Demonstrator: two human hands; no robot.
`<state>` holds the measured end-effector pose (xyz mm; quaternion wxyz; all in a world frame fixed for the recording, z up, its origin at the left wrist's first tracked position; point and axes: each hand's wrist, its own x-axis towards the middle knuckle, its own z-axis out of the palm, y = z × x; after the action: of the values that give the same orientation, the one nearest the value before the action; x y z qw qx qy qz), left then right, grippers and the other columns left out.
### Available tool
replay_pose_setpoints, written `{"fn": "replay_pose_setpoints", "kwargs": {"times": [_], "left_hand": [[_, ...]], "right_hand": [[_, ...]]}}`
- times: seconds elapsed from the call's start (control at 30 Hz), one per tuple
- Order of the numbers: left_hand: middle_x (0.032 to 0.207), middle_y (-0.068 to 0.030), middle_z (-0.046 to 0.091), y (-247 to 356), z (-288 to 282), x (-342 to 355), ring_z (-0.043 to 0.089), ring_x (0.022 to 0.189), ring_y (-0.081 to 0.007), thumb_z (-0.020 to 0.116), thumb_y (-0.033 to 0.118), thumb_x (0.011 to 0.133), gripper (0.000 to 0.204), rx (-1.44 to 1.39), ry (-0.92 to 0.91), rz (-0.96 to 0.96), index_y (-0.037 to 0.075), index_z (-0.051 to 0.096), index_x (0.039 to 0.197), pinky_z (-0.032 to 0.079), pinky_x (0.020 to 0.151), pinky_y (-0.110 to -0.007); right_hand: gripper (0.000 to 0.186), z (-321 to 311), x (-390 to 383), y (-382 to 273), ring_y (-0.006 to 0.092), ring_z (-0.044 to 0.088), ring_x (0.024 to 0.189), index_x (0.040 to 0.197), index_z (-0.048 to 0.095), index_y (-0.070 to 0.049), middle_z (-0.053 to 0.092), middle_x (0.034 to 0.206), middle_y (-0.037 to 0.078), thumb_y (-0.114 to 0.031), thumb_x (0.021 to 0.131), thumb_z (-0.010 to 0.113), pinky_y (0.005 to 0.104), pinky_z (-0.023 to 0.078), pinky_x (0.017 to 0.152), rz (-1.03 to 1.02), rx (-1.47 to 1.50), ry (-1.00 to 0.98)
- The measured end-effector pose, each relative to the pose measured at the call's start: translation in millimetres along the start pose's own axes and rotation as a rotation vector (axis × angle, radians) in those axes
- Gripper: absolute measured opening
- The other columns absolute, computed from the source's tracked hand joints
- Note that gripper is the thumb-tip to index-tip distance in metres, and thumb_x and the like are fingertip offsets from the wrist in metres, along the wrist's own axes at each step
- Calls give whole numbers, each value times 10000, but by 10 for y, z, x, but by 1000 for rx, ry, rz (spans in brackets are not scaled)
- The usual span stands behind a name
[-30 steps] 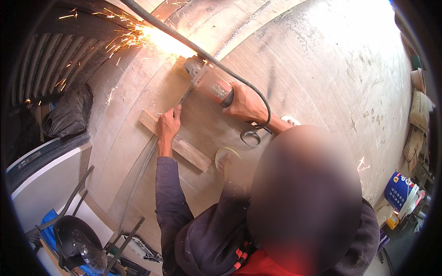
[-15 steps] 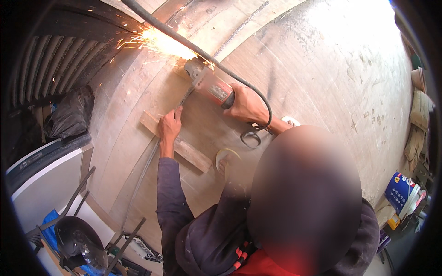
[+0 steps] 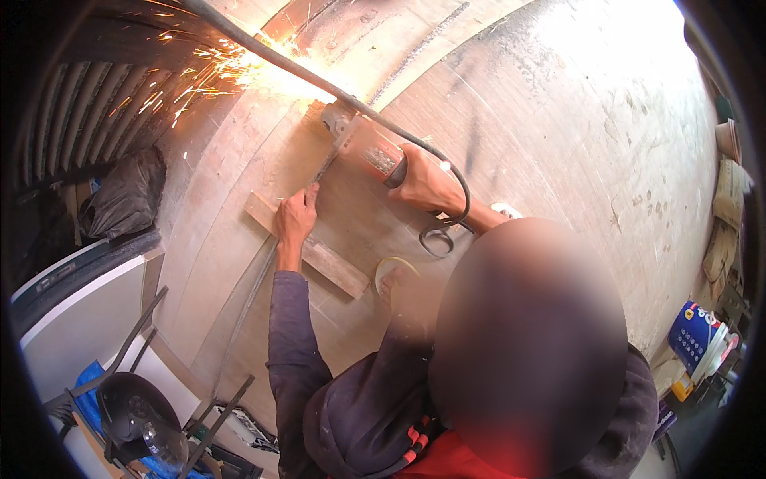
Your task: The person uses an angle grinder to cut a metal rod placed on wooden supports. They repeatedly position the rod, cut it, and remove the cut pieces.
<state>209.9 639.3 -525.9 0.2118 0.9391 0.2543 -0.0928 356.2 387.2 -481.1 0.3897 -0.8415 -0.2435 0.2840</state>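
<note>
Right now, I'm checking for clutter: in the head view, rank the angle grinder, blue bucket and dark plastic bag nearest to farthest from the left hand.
From the left hand:
1. Angle grinder: ahead and to its right.
2. Dark plastic bag: off to the left.
3. Blue bucket: at far right.

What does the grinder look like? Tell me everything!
The grinder has a dusty, reddish, plastic-looking body, a grey, metal-looking head and a black back end. It slants toward the picture's upper left, over the tan floor. The right grip holds its back. Sparks fly beyond its head; glare hides any disc.
</note>
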Motion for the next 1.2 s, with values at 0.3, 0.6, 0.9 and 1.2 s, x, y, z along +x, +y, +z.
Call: {"fn": "replay_pose_setpoints", "kwargs": {"times": [0.3, 0.6, 0.9, 1.2], "left_hand": [[694, -297, 574, -50, 36, -1, 573, 681, -485, 388, 577, 979, 688, -22, 31, 21, -40, 625, 787, 425, 615, -521], [697, -298, 566, -61, 29, 23, 568, 687, -481, 375, 588, 978, 708, -40, 19, 34, -43, 602, 752, 419, 622, -518], [701, -306, 546, -88, 37, 45, 548, 683, -485, 364, 581, 984, 705, -72, -2, 36, -48, 600, 772, 415, 624, -506], [691, -305, 508, -63, -3, 57, 505, 654, -464, 360, 573, 988, 704, -147, -30, 51, -60, 586, 782, 408, 627, -488]], "right_hand": [[484, -101, -14, -164, 400, 634, 882, 994, 606, 52, 640, 890, 262, -199, 601, 733, 425, 496, 775, 36, -24, -21], [515, 12, 63, -22, 383, 639, 863, 1037, 591, 56, 638, 886, 257, -189, 605, 725, 424, 495, 774, -3, -4, -13], [489, 146, 126, 139, 428, 657, 699, 926, 602, 64, 636, 733, 282, -265, 583, 713, 468, 528, 632, -146, -9, 113], [424, 60, 85, -7, 374, 629, 761, 888, 574, 69, 600, 787, 247, -197, 602, 738, 429, 486, 691, -15, 15, 15]]}}
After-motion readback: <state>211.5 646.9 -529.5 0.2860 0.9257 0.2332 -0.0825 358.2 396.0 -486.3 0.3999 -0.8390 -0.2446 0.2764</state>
